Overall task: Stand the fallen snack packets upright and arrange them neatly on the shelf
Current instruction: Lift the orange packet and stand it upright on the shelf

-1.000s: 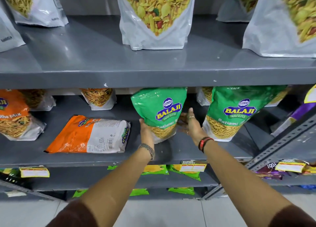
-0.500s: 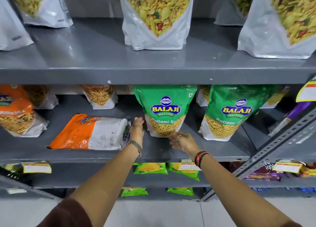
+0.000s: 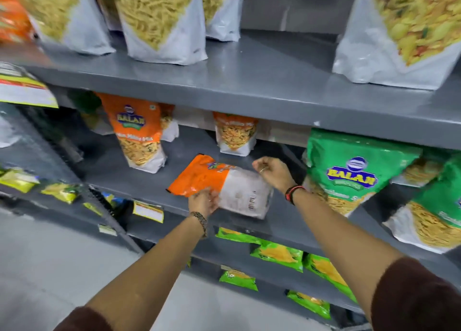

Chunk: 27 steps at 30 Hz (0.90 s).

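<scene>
Orange fallen packet (image 3: 219, 186) on the middle shelf (image 3: 139, 181), now held by both hands.
Left hand (image 3: 203, 202) fingers clamp its near edge, right hand (image 3: 273, 172) its far edge; both have left the green packet (image 3: 354, 168). Blurred labels.

"BALAJI" logo reads on the green pkt (image 3: 354, 171) at right & on the upright orange pkt (image 3: 136, 128) at left. Orange one has a blurred line under it, something like "Mix". Fallen pkt (image 3: 222, 186) shows a barcode; print too blurred to read.
</scene>
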Each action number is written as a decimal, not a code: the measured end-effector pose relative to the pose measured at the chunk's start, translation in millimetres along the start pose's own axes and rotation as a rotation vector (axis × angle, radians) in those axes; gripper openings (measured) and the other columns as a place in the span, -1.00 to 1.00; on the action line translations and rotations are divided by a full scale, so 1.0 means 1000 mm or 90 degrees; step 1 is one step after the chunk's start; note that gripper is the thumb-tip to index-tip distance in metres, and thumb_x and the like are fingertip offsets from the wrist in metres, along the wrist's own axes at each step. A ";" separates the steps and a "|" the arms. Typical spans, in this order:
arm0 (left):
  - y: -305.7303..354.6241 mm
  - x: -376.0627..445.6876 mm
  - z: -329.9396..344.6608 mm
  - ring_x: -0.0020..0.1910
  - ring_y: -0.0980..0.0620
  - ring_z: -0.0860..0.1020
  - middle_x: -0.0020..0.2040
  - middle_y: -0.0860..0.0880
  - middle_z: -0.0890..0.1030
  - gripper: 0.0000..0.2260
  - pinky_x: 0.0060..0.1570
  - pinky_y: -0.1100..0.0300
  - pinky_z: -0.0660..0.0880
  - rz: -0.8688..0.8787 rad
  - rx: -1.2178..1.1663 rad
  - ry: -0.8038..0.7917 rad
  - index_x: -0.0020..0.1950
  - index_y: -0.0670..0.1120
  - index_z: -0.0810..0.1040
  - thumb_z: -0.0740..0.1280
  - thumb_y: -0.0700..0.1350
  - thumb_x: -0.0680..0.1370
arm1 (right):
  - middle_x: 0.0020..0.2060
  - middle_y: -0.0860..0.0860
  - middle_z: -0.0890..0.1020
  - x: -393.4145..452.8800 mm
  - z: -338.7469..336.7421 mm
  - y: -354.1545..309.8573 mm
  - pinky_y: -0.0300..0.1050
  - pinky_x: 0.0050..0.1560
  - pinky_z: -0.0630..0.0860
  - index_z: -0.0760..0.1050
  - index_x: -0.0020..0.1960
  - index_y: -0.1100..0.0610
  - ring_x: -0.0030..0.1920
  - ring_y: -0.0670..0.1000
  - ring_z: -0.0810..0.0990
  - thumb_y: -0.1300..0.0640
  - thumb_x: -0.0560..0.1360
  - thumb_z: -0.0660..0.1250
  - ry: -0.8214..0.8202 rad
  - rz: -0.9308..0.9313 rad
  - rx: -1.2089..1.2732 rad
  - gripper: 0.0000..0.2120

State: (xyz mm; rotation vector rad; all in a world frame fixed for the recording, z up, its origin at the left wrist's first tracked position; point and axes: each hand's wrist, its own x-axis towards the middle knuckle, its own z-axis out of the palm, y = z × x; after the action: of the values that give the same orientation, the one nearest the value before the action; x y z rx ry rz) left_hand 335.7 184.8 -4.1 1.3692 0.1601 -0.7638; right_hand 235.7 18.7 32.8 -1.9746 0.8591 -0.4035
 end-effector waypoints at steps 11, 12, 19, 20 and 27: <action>0.004 0.070 -0.061 -0.68 0.10 0.54 -0.63 0.01 0.59 -0.68 -0.62 0.29 0.50 -0.192 0.253 -0.194 -0.24 -0.16 0.45 0.12 -0.01 0.60 | 0.35 0.18 0.43 0.092 0.069 -0.023 -0.07 0.20 0.36 0.33 0.36 0.21 0.31 0.19 0.43 0.05 0.57 0.10 -0.153 0.237 -0.313 -0.59; 0.004 0.073 -0.061 -0.67 0.10 0.55 -0.61 0.00 0.61 -0.69 -0.61 0.28 0.52 -0.198 0.216 -0.206 -0.23 -0.18 0.46 0.13 -0.04 0.61 | 0.35 0.18 0.43 0.095 0.070 -0.024 -0.04 0.24 0.37 0.34 0.35 0.22 0.31 0.20 0.42 0.07 0.56 0.14 -0.152 0.245 -0.321 -0.59; 0.007 0.082 -0.063 -0.36 0.03 0.62 -0.18 -0.15 0.61 -0.90 -0.39 0.29 0.58 -0.073 0.093 -0.200 0.04 -0.22 0.42 0.17 -0.21 0.59 | -0.28 0.11 0.60 0.092 0.058 -0.022 -0.16 -0.25 0.39 0.57 -0.10 0.26 -0.27 0.06 0.50 0.19 0.46 0.28 0.008 0.272 -0.235 -0.85; 0.014 0.081 -0.063 -0.31 0.01 0.61 -0.10 -0.18 0.58 -0.88 -0.35 0.28 0.59 -0.037 0.073 -0.203 0.09 -0.20 0.38 0.16 -0.20 0.59 | -0.48 0.02 0.57 0.088 0.051 -0.022 -0.20 -0.38 0.38 0.56 -0.28 0.19 -0.41 -0.01 0.48 0.23 0.44 0.28 0.044 0.273 -0.184 -0.85; 0.085 0.079 -0.031 -0.37 0.16 0.63 -0.16 -0.06 0.55 -0.86 -0.38 0.34 0.59 0.236 0.136 -0.249 -0.11 -0.06 0.45 0.14 -0.17 0.61 | -0.36 -0.03 0.45 0.042 0.012 -0.030 -0.07 -0.09 0.49 0.36 -0.36 0.02 -0.32 -0.06 0.42 0.36 0.41 0.18 0.138 0.206 0.156 -0.71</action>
State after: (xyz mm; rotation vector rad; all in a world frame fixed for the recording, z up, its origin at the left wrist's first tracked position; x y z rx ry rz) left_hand 454.3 182.6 16.7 1.3691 -0.4827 -0.7307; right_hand 283.9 6.5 49.8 -1.5534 1.1870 -0.5108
